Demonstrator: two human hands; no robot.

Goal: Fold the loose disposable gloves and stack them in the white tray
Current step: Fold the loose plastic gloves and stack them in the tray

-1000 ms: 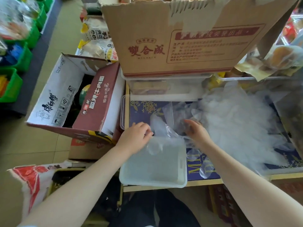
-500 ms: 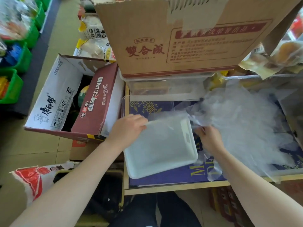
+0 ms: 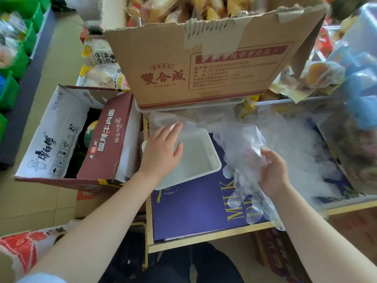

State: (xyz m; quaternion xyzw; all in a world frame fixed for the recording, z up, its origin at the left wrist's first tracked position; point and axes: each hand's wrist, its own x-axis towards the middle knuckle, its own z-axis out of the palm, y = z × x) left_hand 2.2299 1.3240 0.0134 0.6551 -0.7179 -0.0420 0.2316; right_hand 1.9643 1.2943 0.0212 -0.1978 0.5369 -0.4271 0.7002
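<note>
Shop-counter clutter surrounds the white tray (image 3: 206,158), now pushed farther back under the flat left hand (image 3: 161,152), while the right hand (image 3: 272,172), just right of it, grips clear gloves (image 3: 242,152), ready for folding.

Filmy clear plastic gloves (image 3: 242,148)

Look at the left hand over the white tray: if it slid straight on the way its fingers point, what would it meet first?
Probably the white tray's far rim, then the clear plastic under the cardboard box; the left hand points up-right, but depth is unclear.
</note>
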